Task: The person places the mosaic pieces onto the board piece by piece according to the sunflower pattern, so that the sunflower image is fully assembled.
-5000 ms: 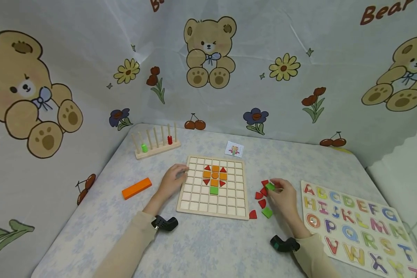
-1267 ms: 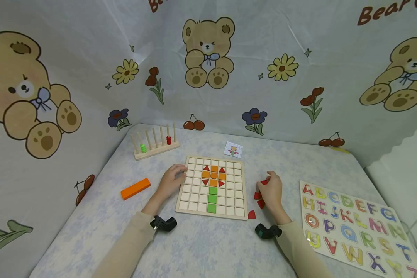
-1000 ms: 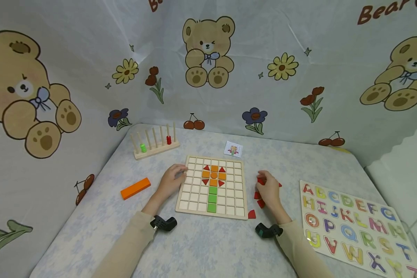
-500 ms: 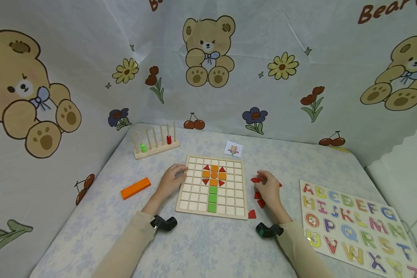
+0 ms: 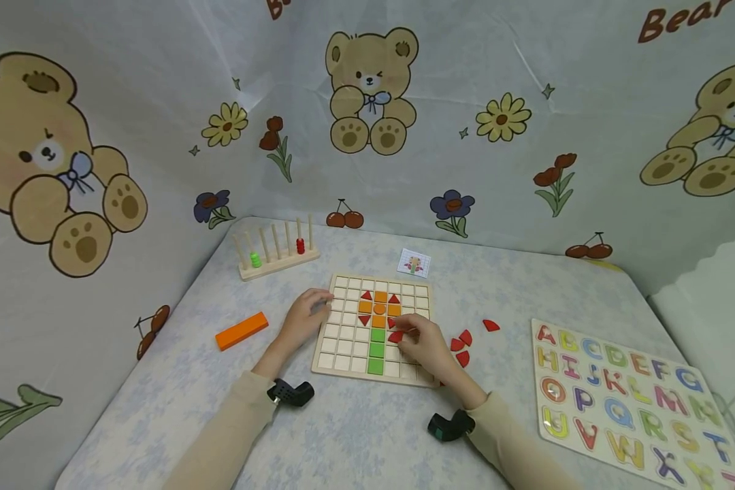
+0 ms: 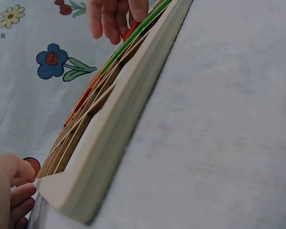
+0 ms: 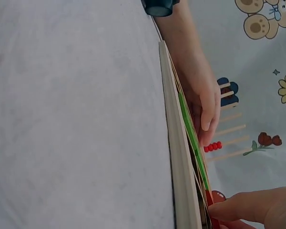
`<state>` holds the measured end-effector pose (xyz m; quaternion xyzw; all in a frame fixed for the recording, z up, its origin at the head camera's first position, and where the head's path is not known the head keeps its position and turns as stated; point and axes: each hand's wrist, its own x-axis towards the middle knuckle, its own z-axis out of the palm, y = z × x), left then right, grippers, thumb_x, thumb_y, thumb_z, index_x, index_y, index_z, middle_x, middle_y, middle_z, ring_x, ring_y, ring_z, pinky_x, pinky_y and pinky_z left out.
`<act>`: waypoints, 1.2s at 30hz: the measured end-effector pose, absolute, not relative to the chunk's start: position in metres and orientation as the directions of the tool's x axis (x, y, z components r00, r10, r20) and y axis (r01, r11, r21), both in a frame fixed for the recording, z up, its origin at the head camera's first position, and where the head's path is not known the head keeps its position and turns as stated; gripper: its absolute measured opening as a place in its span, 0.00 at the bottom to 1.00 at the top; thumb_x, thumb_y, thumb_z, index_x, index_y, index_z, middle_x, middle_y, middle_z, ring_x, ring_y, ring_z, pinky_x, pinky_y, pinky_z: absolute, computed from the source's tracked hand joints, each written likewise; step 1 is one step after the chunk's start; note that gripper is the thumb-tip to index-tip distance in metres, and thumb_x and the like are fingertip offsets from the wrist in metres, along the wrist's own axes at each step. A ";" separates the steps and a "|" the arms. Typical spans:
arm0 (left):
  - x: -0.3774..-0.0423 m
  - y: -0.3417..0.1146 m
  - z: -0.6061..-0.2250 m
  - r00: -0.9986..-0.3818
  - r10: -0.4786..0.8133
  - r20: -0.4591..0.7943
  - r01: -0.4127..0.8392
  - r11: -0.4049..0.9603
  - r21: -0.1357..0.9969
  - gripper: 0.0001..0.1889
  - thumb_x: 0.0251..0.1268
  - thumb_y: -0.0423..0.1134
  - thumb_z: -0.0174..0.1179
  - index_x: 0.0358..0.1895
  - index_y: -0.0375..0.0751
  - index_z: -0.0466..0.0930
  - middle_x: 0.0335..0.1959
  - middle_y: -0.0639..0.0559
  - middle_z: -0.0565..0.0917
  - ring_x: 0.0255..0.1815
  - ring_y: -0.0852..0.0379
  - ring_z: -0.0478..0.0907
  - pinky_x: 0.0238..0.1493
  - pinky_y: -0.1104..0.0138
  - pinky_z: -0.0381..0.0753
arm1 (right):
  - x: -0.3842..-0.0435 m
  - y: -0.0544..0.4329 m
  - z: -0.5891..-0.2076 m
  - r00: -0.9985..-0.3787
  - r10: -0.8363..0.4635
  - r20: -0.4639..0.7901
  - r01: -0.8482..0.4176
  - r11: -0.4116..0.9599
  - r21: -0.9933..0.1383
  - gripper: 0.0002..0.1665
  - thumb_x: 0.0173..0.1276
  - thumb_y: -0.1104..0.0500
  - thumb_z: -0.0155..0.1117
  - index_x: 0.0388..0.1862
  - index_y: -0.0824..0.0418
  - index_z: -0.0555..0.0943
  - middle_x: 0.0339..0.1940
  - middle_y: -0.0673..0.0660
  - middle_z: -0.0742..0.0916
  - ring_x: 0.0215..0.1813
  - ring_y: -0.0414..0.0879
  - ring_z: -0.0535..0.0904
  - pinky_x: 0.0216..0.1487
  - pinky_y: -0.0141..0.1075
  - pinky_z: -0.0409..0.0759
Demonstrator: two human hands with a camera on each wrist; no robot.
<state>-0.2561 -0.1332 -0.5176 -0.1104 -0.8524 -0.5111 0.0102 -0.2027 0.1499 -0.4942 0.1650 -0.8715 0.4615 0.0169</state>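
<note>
A wooden grid board [image 5: 343, 372] lies mid-table, set with orange squares around an orange round piece, red triangles and a column of green squares [image 5: 376, 350]. My right hand [image 5: 425, 346] is over the board's right half. Its thumb and fingertips pinch a red quarter-circle piece [image 5: 395, 336], just right of the green column; part of the piece is covered by the fingers. In the right wrist view the red piece [image 7: 212, 210] shows low at the board's surface. My left hand [image 5: 303, 320] rests with relaxed fingers against the board's left edge.
Several loose red quarter-circles [image 5: 457, 345] lie right of the board, one red piece [image 5: 491, 325] farther out. An alphabet board [image 5: 542, 422] is at right. A pattern card [image 5: 414, 263], a peg stand [image 5: 280, 263] with beads and an orange bar [image 5: 241, 331] lie behind and left.
Two green squares have joined the column on the board. My right hand has moved left from the loose pieces to the board with a red quarter-circle. My left hand stays put.
</note>
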 end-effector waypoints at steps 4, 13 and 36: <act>-0.256 -0.133 -0.517 -0.977 0.173 0.124 0.191 0.458 0.868 0.16 0.75 0.40 0.55 0.60 0.40 0.80 0.65 0.44 0.76 0.71 0.44 0.69 0.72 0.46 0.66 | -0.202 0.145 -0.497 -0.942 -0.285 0.175 -0.305 0.517 -0.800 0.23 0.60 0.74 0.66 0.56 0.67 0.81 0.51 0.61 0.86 0.51 0.54 0.81 0.50 0.38 0.80; -0.258 -0.133 -0.520 -0.975 0.180 0.133 0.202 0.454 0.868 0.16 0.75 0.40 0.55 0.60 0.40 0.80 0.64 0.44 0.76 0.71 0.44 0.68 0.72 0.45 0.65 | -0.202 0.146 -0.500 -0.933 -0.293 0.208 -0.334 0.495 -0.802 0.22 0.61 0.76 0.64 0.55 0.67 0.82 0.51 0.61 0.87 0.54 0.56 0.82 0.55 0.41 0.82; -0.258 -0.134 -0.523 -0.968 0.180 0.174 0.240 0.467 0.851 0.16 0.74 0.39 0.56 0.60 0.39 0.80 0.63 0.43 0.77 0.69 0.42 0.70 0.70 0.44 0.68 | -0.206 0.160 -0.499 -0.950 -0.207 0.235 -0.307 0.464 -0.831 0.17 0.64 0.74 0.64 0.52 0.69 0.82 0.47 0.65 0.86 0.49 0.58 0.83 0.50 0.42 0.84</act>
